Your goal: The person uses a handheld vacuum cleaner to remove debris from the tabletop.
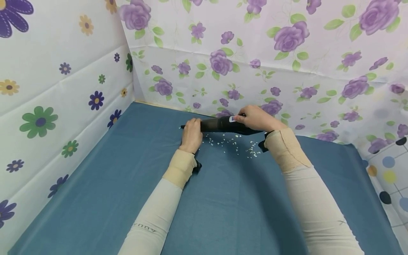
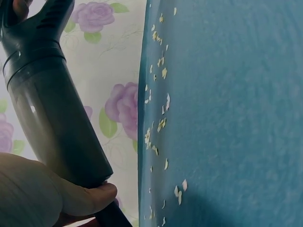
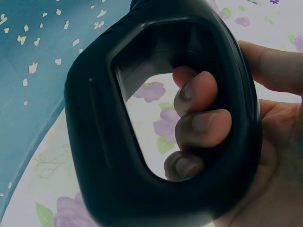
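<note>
In the head view, a black handheld vacuum (image 1: 210, 125) lies lengthwise near the back edge of the blue-covered worktop (image 1: 210, 212), its narrow nozzle tip (image 1: 182, 126) pointing left. The left hand (image 1: 192, 132) closes around the front end, just behind that tip; the right hand (image 1: 256, 117) grips the rear end. Whether the tip touches the cloth cannot be told. Small pale flakes (image 1: 253, 150) are scattered on the blue cloth just in front of the vacuum, between the two forearms. Both arms wear pale sleeves (image 1: 153, 216) with tan bands (image 1: 180, 164) at the wrists. Behind stands a white covering with purple roses (image 1: 288, 37); on the left is another with coloured daisies (image 1: 39, 121), and at the far right one with dots (image 1: 389, 176).

In the left wrist view, the vacuum's smoky cylinder slants down toward the nozzle, where the left hand holds it with thumb or finger wrapped across the joint. Flakes form a loose line along the edge of the cloth, beside the rose-patterned covering.

In the right wrist view, the loop handle (image 3: 87, 142) fills the middle. Fingertips of the right hand (image 3: 279, 137) curl through its opening, and more flakes lie on the cloth at upper left.
</note>
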{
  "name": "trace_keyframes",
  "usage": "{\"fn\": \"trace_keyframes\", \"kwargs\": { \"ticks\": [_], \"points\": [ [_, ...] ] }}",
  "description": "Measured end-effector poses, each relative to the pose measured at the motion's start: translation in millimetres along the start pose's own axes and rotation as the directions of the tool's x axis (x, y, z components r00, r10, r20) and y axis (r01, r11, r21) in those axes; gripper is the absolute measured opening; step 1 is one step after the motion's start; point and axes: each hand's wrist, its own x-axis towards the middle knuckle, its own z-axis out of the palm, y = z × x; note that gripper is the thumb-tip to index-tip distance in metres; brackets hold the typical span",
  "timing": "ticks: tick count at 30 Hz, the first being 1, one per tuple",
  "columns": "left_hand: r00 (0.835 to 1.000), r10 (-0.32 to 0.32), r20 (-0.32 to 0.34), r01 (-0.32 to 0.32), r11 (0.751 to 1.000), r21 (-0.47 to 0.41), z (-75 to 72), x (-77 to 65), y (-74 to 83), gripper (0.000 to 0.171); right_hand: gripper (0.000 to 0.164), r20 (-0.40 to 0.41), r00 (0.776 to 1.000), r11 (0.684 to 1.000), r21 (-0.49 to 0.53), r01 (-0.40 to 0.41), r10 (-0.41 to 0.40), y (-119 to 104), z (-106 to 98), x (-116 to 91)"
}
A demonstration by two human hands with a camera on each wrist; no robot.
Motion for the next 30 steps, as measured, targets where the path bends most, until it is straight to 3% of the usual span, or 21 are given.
{"fn": "trace_keyframes", "kwargs": {
  "ticks": [15,30],
  "points": [
    [1.0,-0.004,-0.015,0.004,1.0,0.028,-3.8,0.5,-2.3,0.031,0.036,-0.083,0.995,0.999,-0.028,0.043,-0.045,-7.8,-0.4,2.3],
    [0.999,-0.005,-0.038,0.005,1.0,0.008,-2.0,0.8,-2.9,0.034,0.038,-0.104,0.994,0.999,-0.037,0.021,-0.025,-12.9,-1.4,3.1]
  ]
}}
